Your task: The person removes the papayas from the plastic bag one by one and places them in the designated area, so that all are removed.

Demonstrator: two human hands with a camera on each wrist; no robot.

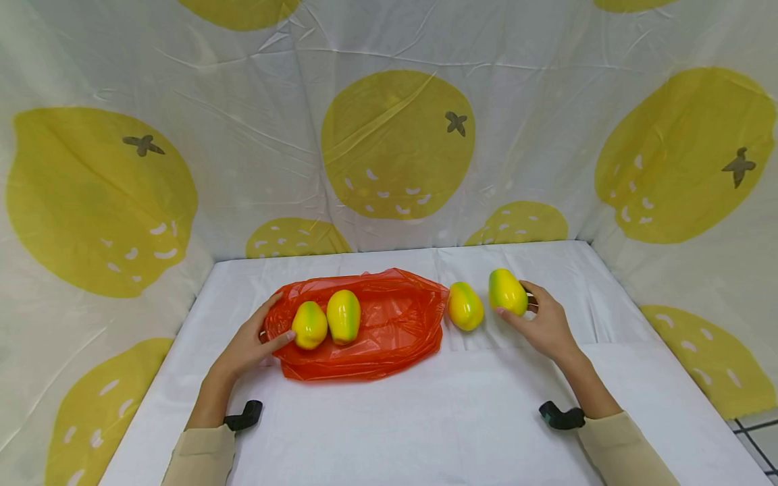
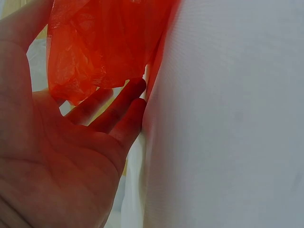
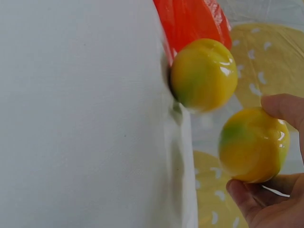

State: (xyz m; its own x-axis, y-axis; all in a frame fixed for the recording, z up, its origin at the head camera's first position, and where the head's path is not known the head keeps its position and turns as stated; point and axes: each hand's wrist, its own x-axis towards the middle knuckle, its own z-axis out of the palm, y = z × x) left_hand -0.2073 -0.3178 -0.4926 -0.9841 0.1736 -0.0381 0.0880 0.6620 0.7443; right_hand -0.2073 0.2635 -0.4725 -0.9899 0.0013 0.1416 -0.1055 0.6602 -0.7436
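Note:
A crinkled red plastic bag (image 1: 398, 320) lies flat on the white-covered table. My left hand (image 1: 248, 343) holds its left end, thumb over the top and fingers around the far side; in the left wrist view the fingers (image 2: 126, 118) lie against the bag's edge. Two glossy yellow fruits with green streaks, the left one (image 1: 310, 325) and the right one (image 1: 344, 317), sit on the bag near my left thumb. Beyond the bag's right end rests a third yellow-green fruit (image 1: 466, 306). Just right of it, my right hand (image 1: 547, 327) grips a fourth fruit (image 1: 506, 291) between thumb and fingers.
White cloth with printed yellow lemons (image 1: 398, 145) hangs behind and on both sides of the table (image 1: 425, 432). Black bands with camera mounts (image 1: 562, 415) sit on both wrists. Tiled floor (image 1: 756, 439) shows at the lower right.

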